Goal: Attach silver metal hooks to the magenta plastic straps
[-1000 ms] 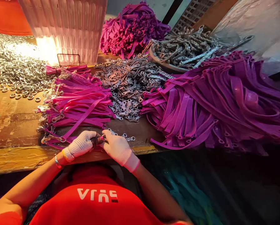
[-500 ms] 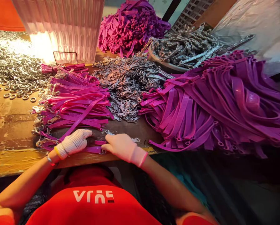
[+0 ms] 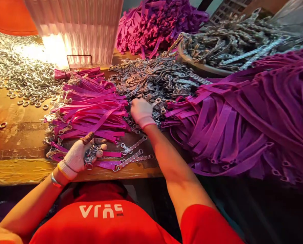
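Observation:
My left hand [image 3: 75,158], in a white knitted glove with dark coverings on some fingers, lies palm up near the table's front edge. Several metal rings [image 3: 90,155] rest in it under half-curled fingers. My right hand [image 3: 142,112], gloved too, reaches to the near side of a pile of short metal chain pieces [image 3: 151,78]; its fingers are bent and their tips hidden. Between my hands and the table edge lie purple straps [image 3: 108,165] with short braided chains [image 3: 132,158] at their right ends. A stack of pink-purple straps [image 3: 87,108] with metal links lies beyond my left hand.
Loose rings [image 3: 29,78] spread over the left of the table [image 3: 19,135]. A large heap of purple straps [image 3: 222,125] hangs over the front edge at right. Behind are a basin of chains [image 3: 207,66], another strap heap [image 3: 161,27] and a lit ribbed clear panel [image 3: 90,34].
My right hand has left the straps at the front edge and moved forward to the chain pile. My left hand has turned palm up, showing the rings. The view has shifted slightly left.

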